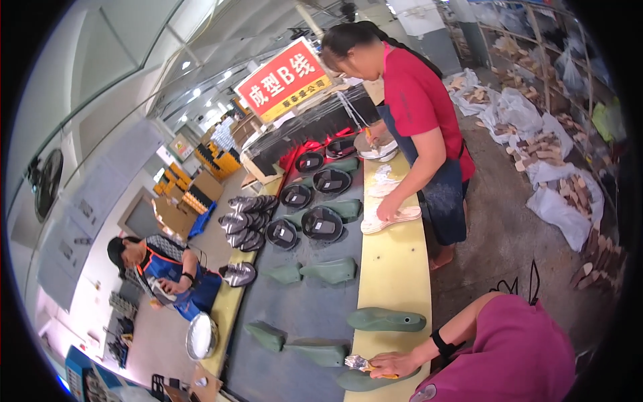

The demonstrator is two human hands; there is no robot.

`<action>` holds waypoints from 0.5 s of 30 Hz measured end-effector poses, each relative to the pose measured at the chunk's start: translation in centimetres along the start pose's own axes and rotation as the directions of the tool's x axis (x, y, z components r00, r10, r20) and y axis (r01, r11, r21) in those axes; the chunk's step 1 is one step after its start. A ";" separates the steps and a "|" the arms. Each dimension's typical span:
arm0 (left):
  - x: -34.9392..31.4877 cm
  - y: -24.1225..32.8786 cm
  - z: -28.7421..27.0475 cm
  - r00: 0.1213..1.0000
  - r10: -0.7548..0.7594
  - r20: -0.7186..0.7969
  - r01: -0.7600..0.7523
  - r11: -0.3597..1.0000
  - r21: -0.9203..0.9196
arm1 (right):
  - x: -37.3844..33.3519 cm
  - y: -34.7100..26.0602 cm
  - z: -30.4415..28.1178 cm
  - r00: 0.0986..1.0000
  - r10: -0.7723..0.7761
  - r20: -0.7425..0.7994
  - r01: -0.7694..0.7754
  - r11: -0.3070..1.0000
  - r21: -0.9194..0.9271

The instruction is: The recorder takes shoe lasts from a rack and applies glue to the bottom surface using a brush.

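Note:
My right hand [395, 365], with a black band at the wrist, reaches in from the lower right. Its fingers are closed round a brush [359, 362] with a yellow-orange handle and a pale, crusted head. Just under that hand lies a dark green shoe last [358, 382], partly covered by it. Another green last [386, 319] rests on the yellow ledge farther on. To the left, green lasts [316, 352] lie in a row on the dark conveyor belt [295, 308]. No part of my left hand shows.
Farther along the ledge [395, 268], a co-worker in red [429, 100] handles a pale sole [392, 220]. Black oval trays [322, 224] ride the belt. Across it, another co-worker [171, 275] stands near a white bowl [201, 336] and shoes [238, 274]. White sacks [559, 201] lie at right.

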State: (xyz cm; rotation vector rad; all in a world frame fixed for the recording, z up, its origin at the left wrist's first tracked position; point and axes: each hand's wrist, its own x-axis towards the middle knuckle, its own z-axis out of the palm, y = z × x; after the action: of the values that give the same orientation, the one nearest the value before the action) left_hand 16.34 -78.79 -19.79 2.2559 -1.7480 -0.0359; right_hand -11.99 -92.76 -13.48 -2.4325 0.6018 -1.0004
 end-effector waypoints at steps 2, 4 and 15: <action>0.5 -0.1 -0.5 0.997 0.000 0.072 -0.002 1.000 0.028 | 0.7 1.9 -0.6 1.000 -0.031 0.007 0.031 0.995 -0.094; 1.0 0.0 -1.2 0.988 -0.018 0.152 0.011 0.999 0.047 | 0.7 3.1 -2.2 0.993 -0.060 -0.097 0.028 0.954 -0.297; 1.2 2.2 -3.0 0.966 -0.143 0.215 0.129 0.988 0.080 | -1.7 5.4 -3.7 0.989 0.085 0.125 -0.043 0.950 -0.310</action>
State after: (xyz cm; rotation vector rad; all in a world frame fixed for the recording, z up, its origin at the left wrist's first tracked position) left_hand 15.17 -79.78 -16.20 2.5001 -1.7168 -0.2715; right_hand -17.02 -97.05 -14.98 -2.7034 0.8362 -0.7515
